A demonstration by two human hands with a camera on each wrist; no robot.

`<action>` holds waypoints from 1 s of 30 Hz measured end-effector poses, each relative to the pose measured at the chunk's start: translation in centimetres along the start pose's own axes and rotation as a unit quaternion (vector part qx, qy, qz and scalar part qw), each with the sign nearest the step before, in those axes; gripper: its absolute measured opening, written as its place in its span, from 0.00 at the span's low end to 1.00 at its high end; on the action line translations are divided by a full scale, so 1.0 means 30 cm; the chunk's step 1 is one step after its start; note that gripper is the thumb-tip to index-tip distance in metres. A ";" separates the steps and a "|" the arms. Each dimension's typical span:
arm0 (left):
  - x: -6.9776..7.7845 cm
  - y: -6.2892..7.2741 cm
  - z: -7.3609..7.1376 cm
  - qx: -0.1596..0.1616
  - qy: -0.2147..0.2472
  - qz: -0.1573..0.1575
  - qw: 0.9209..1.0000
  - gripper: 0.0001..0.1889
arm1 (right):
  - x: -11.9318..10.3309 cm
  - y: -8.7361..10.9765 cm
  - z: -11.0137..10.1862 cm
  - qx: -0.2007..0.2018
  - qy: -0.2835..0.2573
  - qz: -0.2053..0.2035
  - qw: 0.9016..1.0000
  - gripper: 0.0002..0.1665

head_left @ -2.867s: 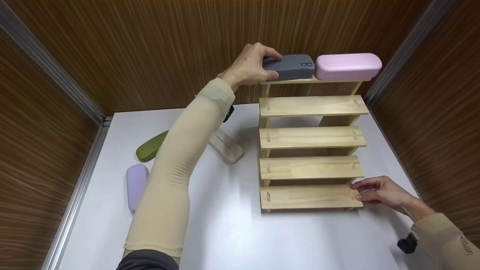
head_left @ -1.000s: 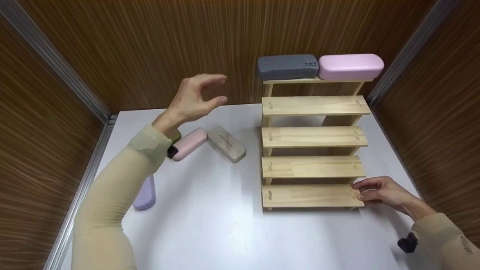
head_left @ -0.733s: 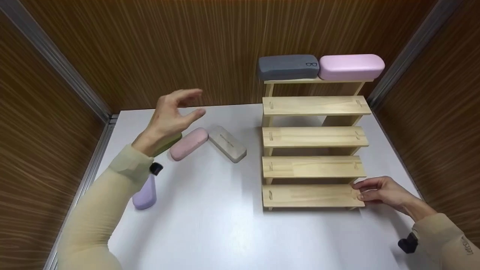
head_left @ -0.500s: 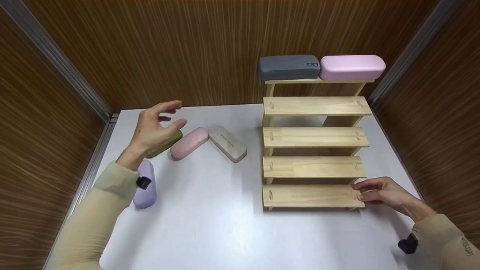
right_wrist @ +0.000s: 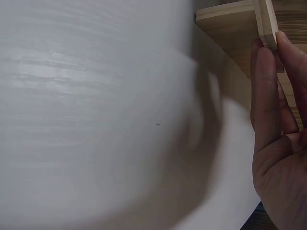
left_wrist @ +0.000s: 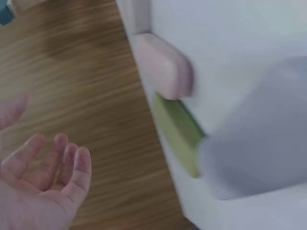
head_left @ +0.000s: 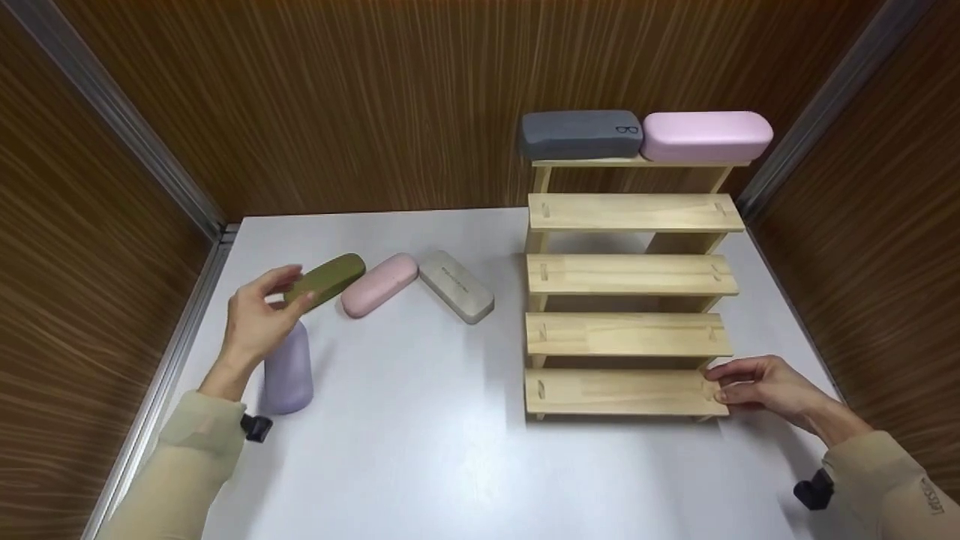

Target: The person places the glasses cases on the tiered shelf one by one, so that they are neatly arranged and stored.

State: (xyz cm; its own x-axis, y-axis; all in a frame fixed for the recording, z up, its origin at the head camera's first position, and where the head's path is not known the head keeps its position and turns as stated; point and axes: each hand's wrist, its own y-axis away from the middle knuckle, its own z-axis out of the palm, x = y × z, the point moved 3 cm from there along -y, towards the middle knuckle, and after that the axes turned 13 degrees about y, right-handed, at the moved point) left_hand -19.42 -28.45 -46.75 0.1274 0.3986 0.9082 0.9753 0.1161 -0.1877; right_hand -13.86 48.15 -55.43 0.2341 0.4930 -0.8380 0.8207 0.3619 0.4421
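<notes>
In the head view my left hand (head_left: 255, 322) hovers over the table's left side, holding nothing, its fingers and thumb apart. Just beyond its fingertips is a green glasses case (head_left: 330, 279), and a lilac glasses case (head_left: 289, 375) lies below it. The left wrist view has the hand (left_wrist: 50, 184) well apart from both cases. My right hand (head_left: 776, 390) pinches the right end of the lowest board of a stepped wooden rack (head_left: 634, 274). Thumb and fingers sit on both sides of the wood (right_wrist: 266, 21) in the right wrist view.
A pale pink glasses case (head_left: 380, 286) and a beige-grey one (head_left: 456, 287) lie on the white table (head_left: 420, 450). On the rack's top board stand a slate-blue glasses case (head_left: 581, 136) and a shiny pink one (head_left: 709, 137). Wood-grain walls (head_left: 360, 105) enclose the table.
My left hand has let go of the slate-blue glasses case on the top board. It has moved left and down to beside the green case. The right hand has kept its grip.
</notes>
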 end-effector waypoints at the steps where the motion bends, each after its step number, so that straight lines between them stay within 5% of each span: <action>1: -0.022 0.015 -0.004 0.009 -0.007 -0.013 1.000 0.25 | 0.000 0.001 -0.001 0.001 0.001 0.001 1.000 0.22; 9: -0.183 0.136 -0.021 0.047 -0.081 -0.069 0.993 0.34 | 0.003 0.003 0.003 -0.007 -0.005 -0.003 1.000 0.22; 17: -0.274 0.202 -0.009 0.002 -0.138 -0.169 0.976 0.55 | -0.004 0.010 0.000 -0.010 -0.005 -0.004 1.000 0.21; 23: -0.296 0.217 0.001 -0.016 -0.144 -0.185 0.972 0.58 | -0.002 0.008 -0.001 -0.011 -0.008 -0.004 1.000 0.21; 30: -0.306 0.220 -0.005 -0.032 -0.145 -0.174 0.973 0.51 | 0.001 0.007 0.001 -0.010 -0.009 -0.004 1.000 0.21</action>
State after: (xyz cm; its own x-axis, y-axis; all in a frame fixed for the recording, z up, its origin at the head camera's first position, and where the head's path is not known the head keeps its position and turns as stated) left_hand -14.12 -31.50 -56.28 -0.2605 0.5860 0.7673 0.9605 0.2375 0.1448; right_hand -13.66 48.22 -55.38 0.2365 0.4765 -0.8467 0.8123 0.3811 0.4414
